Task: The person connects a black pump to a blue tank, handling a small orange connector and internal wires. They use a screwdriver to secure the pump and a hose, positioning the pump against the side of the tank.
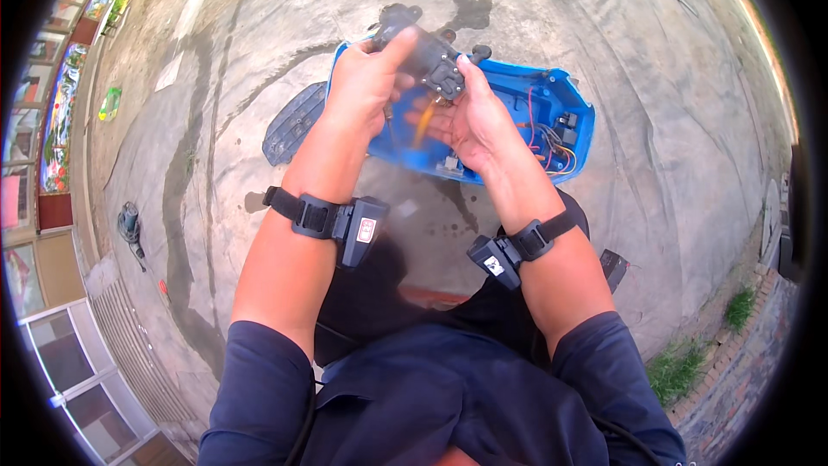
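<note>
A black pump-like unit [442,71] with screws in its end plate is held over an upturned blue plastic housing [496,78]. My left hand [366,78] grips its left part, thumb across the top. At its right end, my right hand [476,121] has its thumb against the edge, with the fingers reaching underneath, partly blurred. A blurred orange-yellow strip [422,127] hangs below the unit near those fingers; its kind is unclear. Inside the housing, at the right, red, yellow and white wires [552,147] run beside small black parts [566,128].
A dark grey ribbed panel [293,125] lies left of the housing. A corded power tool [130,229] rests on the grey ground sheet at the far left, with a green item [109,103] beyond it. Dark wet stains [470,10] mark the sheet. Grass and bricks edge the lower right.
</note>
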A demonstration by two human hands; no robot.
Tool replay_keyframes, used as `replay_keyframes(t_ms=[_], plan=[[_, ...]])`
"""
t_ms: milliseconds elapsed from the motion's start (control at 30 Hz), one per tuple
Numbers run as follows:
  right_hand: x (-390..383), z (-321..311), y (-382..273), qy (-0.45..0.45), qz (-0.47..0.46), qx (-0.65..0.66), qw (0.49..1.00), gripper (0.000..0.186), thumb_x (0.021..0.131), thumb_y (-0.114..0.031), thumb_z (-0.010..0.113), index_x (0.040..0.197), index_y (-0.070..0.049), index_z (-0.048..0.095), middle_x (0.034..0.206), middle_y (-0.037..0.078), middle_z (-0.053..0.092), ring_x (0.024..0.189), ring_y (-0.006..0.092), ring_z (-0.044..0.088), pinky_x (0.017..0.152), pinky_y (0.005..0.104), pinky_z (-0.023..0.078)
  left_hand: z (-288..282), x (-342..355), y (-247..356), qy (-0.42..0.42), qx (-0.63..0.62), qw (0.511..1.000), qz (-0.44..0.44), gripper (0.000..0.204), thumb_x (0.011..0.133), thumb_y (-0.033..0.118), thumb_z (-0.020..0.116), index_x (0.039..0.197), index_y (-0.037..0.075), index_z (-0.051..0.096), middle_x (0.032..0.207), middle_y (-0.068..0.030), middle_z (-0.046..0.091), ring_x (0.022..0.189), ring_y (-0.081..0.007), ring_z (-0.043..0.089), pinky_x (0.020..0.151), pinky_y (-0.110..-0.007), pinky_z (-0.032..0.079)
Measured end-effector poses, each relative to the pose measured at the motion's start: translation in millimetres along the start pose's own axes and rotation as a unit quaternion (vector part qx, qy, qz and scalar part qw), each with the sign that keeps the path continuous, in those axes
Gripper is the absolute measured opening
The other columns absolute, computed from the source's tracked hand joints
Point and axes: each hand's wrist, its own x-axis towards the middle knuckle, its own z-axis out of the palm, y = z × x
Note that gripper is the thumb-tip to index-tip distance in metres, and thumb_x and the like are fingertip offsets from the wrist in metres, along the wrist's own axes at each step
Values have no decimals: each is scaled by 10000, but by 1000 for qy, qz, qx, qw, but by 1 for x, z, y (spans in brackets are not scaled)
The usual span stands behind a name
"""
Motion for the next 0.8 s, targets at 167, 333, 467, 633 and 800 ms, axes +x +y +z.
replay_keyframes(t_ms=[167,333,467,633,800], plan=[[0,-2,2,19,-2,6,1000,725,1005,-671,481,1310,-24,597,1100,191,678,1004,370,690,920,487,514,-15,-14,2,30,47,998,-28,501,942,181,737,1321,-102,572,886,-64,661,697,-103,614,563,-240,449],[-1,0,1,28,-7,11,1000,746,1001,-673,496,1341,-13,571,1117,209,673,1031,380,683,946,504,511,-30,-45,21,-6,5,1000,3,463,924,38,619,1356,-114,550,1021,-126,698,862,-153,645,686,-288,509],[0,-1,1,31,1,0,1000,775,1001,-688,481,1372,-12,551,1151,225,676,1064,380,676,990,517,495,-39,-69,27,-37,116,989,83,369,963,58,614,1300,-89,587,1021,-129,717,855,-160,660,717,-301,526],[4,-5,3,26,5,-2,1000,792,999,-701,467,1394,-19,548,1191,242,679,1086,374,674,1027,527,474,-41,-95,18,-30,301,931,205,216,994,124,696,1163,-6,663,890,-56,687,787,-122,646,703,-285,530],[1,-1,2,3,-9,5,1000,773,1035,-671,411,1370,10,562,1212,239,677,1107,364,676,1043,521,465,-6,-91,15,-13,408,857,315,168,919,152,750,1044,49,704,926,-105,693,773,-221,676,703,-341,537]])
